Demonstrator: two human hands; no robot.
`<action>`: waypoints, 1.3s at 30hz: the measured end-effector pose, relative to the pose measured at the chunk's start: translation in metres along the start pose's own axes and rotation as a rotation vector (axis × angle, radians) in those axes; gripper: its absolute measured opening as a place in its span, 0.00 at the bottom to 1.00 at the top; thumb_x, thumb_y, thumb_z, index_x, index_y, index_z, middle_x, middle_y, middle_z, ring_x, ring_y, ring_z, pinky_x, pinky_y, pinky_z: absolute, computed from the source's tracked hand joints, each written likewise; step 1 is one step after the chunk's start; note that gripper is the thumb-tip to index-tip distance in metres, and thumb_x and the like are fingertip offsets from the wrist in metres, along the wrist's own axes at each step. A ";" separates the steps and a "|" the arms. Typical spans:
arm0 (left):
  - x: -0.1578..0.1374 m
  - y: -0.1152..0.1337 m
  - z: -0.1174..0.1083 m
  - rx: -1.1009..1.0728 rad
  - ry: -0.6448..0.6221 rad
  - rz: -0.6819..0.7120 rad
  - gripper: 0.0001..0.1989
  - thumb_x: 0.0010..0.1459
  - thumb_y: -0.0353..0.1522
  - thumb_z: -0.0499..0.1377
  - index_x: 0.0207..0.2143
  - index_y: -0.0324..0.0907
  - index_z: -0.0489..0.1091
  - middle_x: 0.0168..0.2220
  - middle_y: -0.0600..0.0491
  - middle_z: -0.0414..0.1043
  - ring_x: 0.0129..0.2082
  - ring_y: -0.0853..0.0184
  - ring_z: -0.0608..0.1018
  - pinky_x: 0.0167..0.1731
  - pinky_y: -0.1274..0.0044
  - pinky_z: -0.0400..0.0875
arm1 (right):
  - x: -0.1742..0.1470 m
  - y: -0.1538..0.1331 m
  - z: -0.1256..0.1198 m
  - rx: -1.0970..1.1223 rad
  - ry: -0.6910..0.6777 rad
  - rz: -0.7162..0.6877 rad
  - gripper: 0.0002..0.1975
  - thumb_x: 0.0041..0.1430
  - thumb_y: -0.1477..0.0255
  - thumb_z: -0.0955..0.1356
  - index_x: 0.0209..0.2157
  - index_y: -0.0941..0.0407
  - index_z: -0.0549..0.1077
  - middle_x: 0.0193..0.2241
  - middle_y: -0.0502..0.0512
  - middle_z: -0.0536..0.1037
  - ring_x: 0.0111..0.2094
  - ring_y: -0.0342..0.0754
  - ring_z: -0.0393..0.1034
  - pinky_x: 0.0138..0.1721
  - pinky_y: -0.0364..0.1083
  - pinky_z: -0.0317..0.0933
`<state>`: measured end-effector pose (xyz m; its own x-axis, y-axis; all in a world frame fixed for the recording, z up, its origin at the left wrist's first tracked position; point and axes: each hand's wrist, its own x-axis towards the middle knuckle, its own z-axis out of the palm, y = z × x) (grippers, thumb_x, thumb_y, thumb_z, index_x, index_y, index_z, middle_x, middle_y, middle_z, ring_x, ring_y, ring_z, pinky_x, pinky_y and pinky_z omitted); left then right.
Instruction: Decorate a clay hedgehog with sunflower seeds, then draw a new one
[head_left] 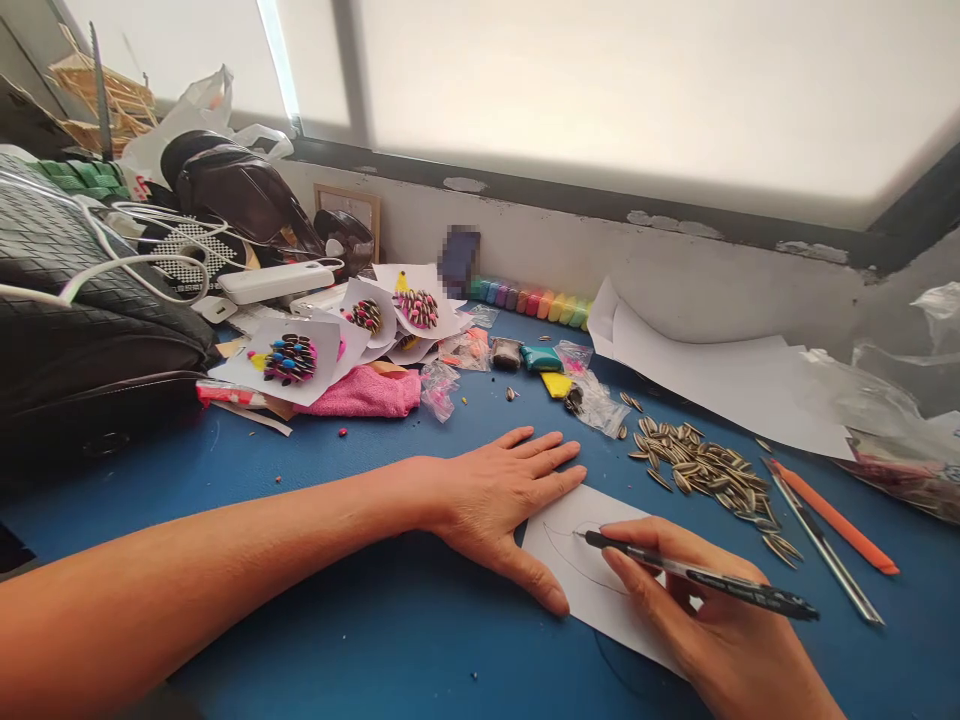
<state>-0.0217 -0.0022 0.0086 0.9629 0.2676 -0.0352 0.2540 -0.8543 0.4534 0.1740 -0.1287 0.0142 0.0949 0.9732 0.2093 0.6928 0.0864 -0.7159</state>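
My left hand point(506, 495) lies flat with fingers spread, thumb and index finger resting on the left edge of a small sheet of white paper point(577, 575). In my right hand point(697, 610) a black pen point(712, 580) is pinched near its tip. The pen's point meets the paper, where thin curved lines are drawn. My right hand hides the sheet's right part. Beyond it lies a pile of striped sunflower seeds point(705, 465). A silver craft knife point(829, 545) and an orange stick-like tool point(836, 515) lie to the right of the seeds.
Seed-decorated papers point(292, 360) and a pink cloth point(364, 390) sit at the left, near a black woven bag point(97, 330). Coloured clay packs point(536, 303) line the wall. Curled white sheets point(712, 370) lie at the back right. The tabletop point(322, 620) is blue.
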 end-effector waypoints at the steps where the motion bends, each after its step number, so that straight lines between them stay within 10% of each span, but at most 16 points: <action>1: 0.000 0.000 0.000 0.002 0.000 0.001 0.53 0.53 0.60 0.54 0.70 0.36 0.42 0.71 0.42 0.30 0.71 0.54 0.35 0.67 0.60 0.27 | 0.000 -0.001 0.000 -0.011 0.007 -0.005 0.12 0.56 0.58 0.69 0.33 0.50 0.81 0.29 0.50 0.82 0.20 0.43 0.64 0.20 0.42 0.61; 39: 0.000 0.000 0.000 -0.014 -0.002 0.000 0.49 0.51 0.60 0.57 0.69 0.49 0.47 0.71 0.45 0.28 0.70 0.49 0.35 0.66 0.55 0.29 | -0.001 -0.008 -0.014 -0.111 -0.014 -0.022 0.09 0.56 0.61 0.67 0.28 0.50 0.75 0.18 0.45 0.73 0.16 0.42 0.63 0.17 0.40 0.59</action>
<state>-0.0222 -0.0022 0.0080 0.9630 0.2668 -0.0374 0.2530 -0.8478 0.4661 0.1789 -0.1334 0.0291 0.0692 0.9744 0.2139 0.7699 0.0843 -0.6326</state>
